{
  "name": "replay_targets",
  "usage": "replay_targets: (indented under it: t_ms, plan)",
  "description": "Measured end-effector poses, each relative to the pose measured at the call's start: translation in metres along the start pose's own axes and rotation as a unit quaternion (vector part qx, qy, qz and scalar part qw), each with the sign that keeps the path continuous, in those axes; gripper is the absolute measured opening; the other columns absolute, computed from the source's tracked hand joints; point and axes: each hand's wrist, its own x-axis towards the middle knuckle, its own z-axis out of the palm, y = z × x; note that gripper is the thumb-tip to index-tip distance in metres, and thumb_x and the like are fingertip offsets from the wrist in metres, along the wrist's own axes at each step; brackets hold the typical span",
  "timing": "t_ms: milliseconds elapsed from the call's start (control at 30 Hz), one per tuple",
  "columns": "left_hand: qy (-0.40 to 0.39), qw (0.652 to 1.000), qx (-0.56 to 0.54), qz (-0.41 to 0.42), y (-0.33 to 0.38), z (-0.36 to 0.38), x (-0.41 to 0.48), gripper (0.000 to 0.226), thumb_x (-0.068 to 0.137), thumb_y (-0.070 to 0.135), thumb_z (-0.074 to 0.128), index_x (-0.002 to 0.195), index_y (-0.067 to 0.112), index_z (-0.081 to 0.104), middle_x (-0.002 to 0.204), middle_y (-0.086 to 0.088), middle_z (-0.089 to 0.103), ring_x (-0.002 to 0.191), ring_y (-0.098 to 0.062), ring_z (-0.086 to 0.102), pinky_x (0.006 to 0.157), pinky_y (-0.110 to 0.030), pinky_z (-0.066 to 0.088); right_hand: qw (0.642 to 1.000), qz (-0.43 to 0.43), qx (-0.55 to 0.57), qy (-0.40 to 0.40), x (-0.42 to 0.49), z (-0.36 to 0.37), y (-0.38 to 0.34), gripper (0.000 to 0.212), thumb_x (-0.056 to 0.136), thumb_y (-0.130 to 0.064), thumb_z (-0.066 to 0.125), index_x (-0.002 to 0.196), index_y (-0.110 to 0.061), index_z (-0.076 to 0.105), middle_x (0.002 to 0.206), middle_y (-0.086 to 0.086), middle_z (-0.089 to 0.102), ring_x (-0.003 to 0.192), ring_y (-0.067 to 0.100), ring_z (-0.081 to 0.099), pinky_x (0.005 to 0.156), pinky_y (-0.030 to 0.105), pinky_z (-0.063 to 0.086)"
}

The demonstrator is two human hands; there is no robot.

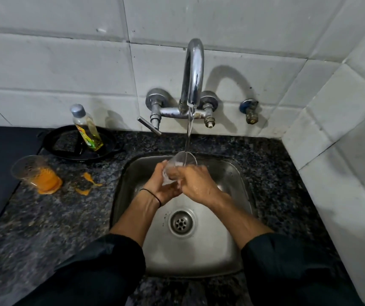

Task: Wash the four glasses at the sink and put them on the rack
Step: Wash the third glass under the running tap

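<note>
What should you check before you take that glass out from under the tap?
1. Grip on the glass: left hand and right hand both hold it. Ok.
2. Water stream falls into the glass's mouth. Ok.
3. Glass is over the sink, so drips land inside. Ok.
4. Glass fully rinsed: cannot tell.
5. Space on the rack: it is out of view. Cannot tell.
6. Other glasses washed: the orange-stained glass sits dirty on the counter. Not ok.
</note>
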Motion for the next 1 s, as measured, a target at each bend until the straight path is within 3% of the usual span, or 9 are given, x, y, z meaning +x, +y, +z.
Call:
replay_targets:
  t_ms: [67,133,300,500,633,767,867,933,1000]
  plan:
    - [-0.006,0.998,0.001,0.067,-0.006,0.003,-0.004,0.046,0.102,0.047,0.038,0.109,0.01,0.064,0.113,-0.02,0.067,0.091,-0.028,0.068,0.074,-0.042,0.059,0.943,0.07,0.323,0.038,-0.001,0.0,-0.012,0.023,0.098,-0.017,0.061,0.119,-0.015,0.071,0.117,0.006,0.073,0.098,0.009,0.068,0.09,0.023,0.051]
    - [0.003,0.987,0.02,0.157,-0.01,0.005,-0.009,0.036,0.104,0.035,0.041,0.122,0.006,0.051,0.114,-0.023,0.063,0.083,-0.027,0.069,0.066,-0.038,0.061,0.825,0.157,0.528,0.126,-0.002,0.01,-0.018,0.022,0.1,-0.028,0.06,0.108,-0.012,0.073,0.101,0.006,0.078,0.084,0.006,0.073,0.077,0.023,0.051]
    - [-0.017,0.906,0.162,0.39,-0.002,0.014,-0.038,0.058,0.075,-0.008,0.058,0.124,0.018,0.04,0.102,-0.011,0.064,0.084,-0.017,0.066,0.069,-0.028,0.056,0.567,0.261,0.773,0.112,-0.001,0.032,-0.013,0.062,0.096,-0.066,0.044,0.113,-0.014,0.074,0.108,0.008,0.077,0.1,0.021,0.073,0.095,0.042,0.051]
    - [-0.088,0.864,0.288,0.403,-0.004,0.022,-0.058,0.064,0.072,-0.014,0.067,0.125,0.014,0.046,0.115,-0.014,0.064,0.102,-0.023,0.065,0.092,-0.037,0.055,0.47,0.337,0.809,0.105,0.007,0.04,-0.011,0.048,0.093,-0.048,0.06,0.122,-0.01,0.069,0.101,0.017,0.077,0.094,0.029,0.074,0.077,0.04,0.061]
    - [0.016,0.884,0.26,0.388,-0.012,0.028,-0.048,0.035,0.089,0.015,0.07,0.114,0.025,0.047,0.103,-0.006,0.064,0.092,-0.022,0.067,0.084,-0.042,0.056,0.532,0.341,0.751,0.193,0.004,0.041,-0.006,0.035,0.096,-0.036,0.061,0.11,-0.005,0.071,0.094,0.018,0.077,0.084,0.03,0.072,0.073,0.039,0.059]
    - [0.162,0.932,0.205,0.251,-0.001,0.031,-0.026,0.037,0.084,0.054,0.062,0.103,0.03,0.04,0.095,-0.007,0.057,0.095,-0.038,0.064,0.081,-0.054,0.057,0.738,0.228,0.583,0.253,-0.016,0.031,0.0,0.028,0.101,-0.032,0.058,0.097,-0.012,0.077,0.087,0.006,0.079,0.086,0.02,0.076,0.079,0.03,0.06]
    - [0.125,0.985,0.12,0.009,0.013,0.034,-0.022,0.048,0.099,0.052,0.047,0.123,0.011,0.049,0.109,-0.02,0.064,0.092,-0.038,0.066,0.067,-0.049,0.058,0.887,0.108,0.41,0.184,-0.028,0.013,0.005,0.022,0.101,-0.028,0.058,0.096,-0.022,0.079,0.088,-0.008,0.079,0.087,0.005,0.074,0.077,0.017,0.054]
    - [0.044,0.993,0.055,-0.092,0.014,0.037,-0.028,0.054,0.1,0.053,0.041,0.113,0.004,0.059,0.097,-0.02,0.069,0.078,-0.029,0.065,0.065,-0.039,0.054,0.977,0.043,0.191,0.083,-0.023,0.0,0.01,0.023,0.1,-0.034,0.054,0.099,-0.029,0.077,0.097,-0.008,0.077,0.097,0.007,0.07,0.086,0.028,0.048]
    - [0.014,0.997,0.005,-0.082,0.005,0.039,-0.029,0.049,0.102,0.048,0.037,0.097,0.005,0.06,0.069,-0.016,0.068,0.054,-0.021,0.063,0.049,-0.026,0.051,0.998,0.02,-0.041,-0.041,-0.015,-0.014,0.007,0.025,0.098,-0.038,0.047,0.113,-0.038,0.067,0.112,-0.003,0.07,0.112,0.019,0.059,0.095,0.039,0.036]
